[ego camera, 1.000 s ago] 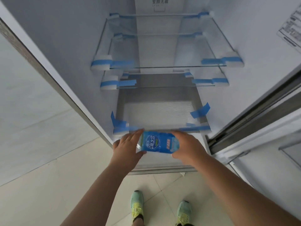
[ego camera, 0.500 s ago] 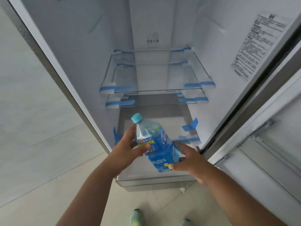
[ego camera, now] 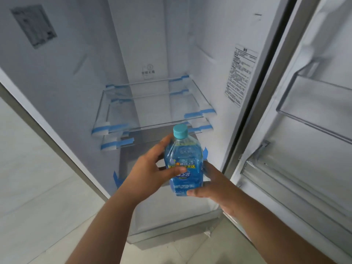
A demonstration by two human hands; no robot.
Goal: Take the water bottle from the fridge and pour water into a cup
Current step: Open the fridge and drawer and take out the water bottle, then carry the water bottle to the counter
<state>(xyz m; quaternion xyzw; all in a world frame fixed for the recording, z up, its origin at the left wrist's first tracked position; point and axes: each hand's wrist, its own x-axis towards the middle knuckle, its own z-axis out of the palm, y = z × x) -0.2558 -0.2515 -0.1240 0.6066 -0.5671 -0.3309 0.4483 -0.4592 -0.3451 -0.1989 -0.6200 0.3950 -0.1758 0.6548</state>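
the fridge stands open in front of me, a tall white cavity with smooth moulded plastic walls, its door swung out to my right with clear ribbed bins. inside, two thin glass shelves sit on white foam blocks strapped with blue tape, which i take for shipping packing left in place; nothing stands on them. the water bottle is out of the cavity, upright in front of the lower shelf, held between both hands, i judge to steady it. my left hand wraps the label band, thumb across the front; my right hand cups the base, so each grip is closed on it. it's clear soft plastic, square-shouldered, glossy blue label, ridged teal cap on. no cup in view.
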